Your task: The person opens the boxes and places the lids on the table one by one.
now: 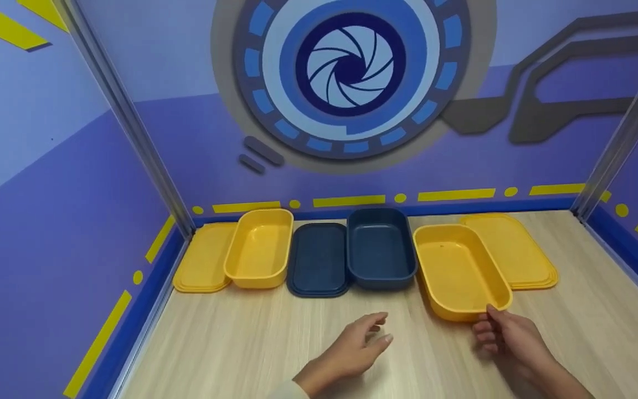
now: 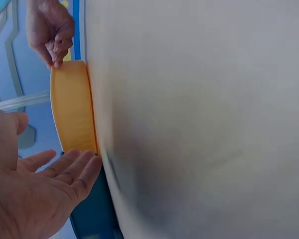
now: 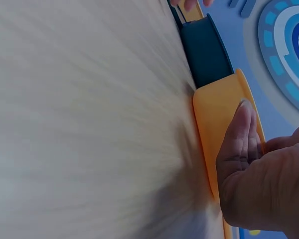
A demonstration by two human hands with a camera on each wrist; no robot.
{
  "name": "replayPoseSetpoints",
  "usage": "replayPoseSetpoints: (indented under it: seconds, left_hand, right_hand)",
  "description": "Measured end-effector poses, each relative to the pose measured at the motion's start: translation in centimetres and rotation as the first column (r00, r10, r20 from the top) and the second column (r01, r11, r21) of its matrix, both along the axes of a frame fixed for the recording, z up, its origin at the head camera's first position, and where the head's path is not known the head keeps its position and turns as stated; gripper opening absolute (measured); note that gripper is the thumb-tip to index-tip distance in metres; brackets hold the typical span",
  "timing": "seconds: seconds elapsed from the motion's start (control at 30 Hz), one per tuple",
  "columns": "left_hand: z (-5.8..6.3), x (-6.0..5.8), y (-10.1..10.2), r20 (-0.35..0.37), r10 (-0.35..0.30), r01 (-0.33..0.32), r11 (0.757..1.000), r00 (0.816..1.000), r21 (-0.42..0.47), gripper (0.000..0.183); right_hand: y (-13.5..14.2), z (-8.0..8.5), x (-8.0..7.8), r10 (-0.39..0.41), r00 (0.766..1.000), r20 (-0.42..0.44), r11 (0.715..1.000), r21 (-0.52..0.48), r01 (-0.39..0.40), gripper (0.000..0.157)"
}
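My right hand (image 1: 510, 335) pinches the near rim of a yellow container (image 1: 460, 271) between thumb and fingers, at its right corner. That container stands upright, with no lid on it and nothing inside. The right wrist view shows the fingers against the outside of its wall (image 3: 217, 107). My left hand (image 1: 352, 346) hovers over the table to the left, fingers relaxed and holding nothing. In the left wrist view its palm and spread fingers (image 2: 74, 174) show. A dark blue container (image 1: 381, 249) stands right beside the yellow one, in front of my left hand.
A yellow lid (image 1: 518, 252) lies to the right, partly behind the held container. Further left are a dark blue lid (image 1: 319, 260), another yellow container (image 1: 261, 249) and another yellow lid (image 1: 202, 260). Printed wall panels (image 1: 197, 138) enclose the wooden table (image 1: 241, 343).
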State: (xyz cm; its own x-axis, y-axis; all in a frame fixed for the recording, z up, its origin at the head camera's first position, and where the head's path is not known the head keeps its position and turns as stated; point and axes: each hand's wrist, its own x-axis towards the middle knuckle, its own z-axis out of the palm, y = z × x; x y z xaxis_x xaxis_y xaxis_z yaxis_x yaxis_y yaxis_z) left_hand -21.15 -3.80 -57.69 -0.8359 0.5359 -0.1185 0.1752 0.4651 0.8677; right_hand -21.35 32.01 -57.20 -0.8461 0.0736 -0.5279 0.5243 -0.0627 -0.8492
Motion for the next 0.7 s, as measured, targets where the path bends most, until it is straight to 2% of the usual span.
replayPoseSetpoints:
  seconds: [0.23,0.4,0.5,0.7]
  left_hand:
    - [-0.2,0.7,-2.0,0.004,0.01,-0.01,1.0,1.0,-0.01,0.056]
    - [-0.7,1.4,-2.9,0.077,0.041,-0.046,0.997,0.996,0.069,0.054]
    - [-0.8,1.5,-3.5,0.103,0.056,-0.066,0.993,0.993,0.097,0.054]
    - [-0.4,1.5,-4.4,0.11,0.104,-0.113,0.991,0.988,0.071,0.058]
  right_hand:
    - [-1.1,0.2,-3.9,-0.055,0.991,-0.125,0.991,-0.127,0.039,0.032]
    - [-1.2,0.1,-5.8,-0.096,0.983,-0.157,0.982,-0.176,0.068,0.032]
    - [-1.2,0.1,-6.5,-0.073,0.985,-0.159,0.99,-0.135,0.052,0.032]
    - [-1.3,0.0,-6.8,-0.016,0.991,-0.131,1.0,-0.01,0.015,0.036]
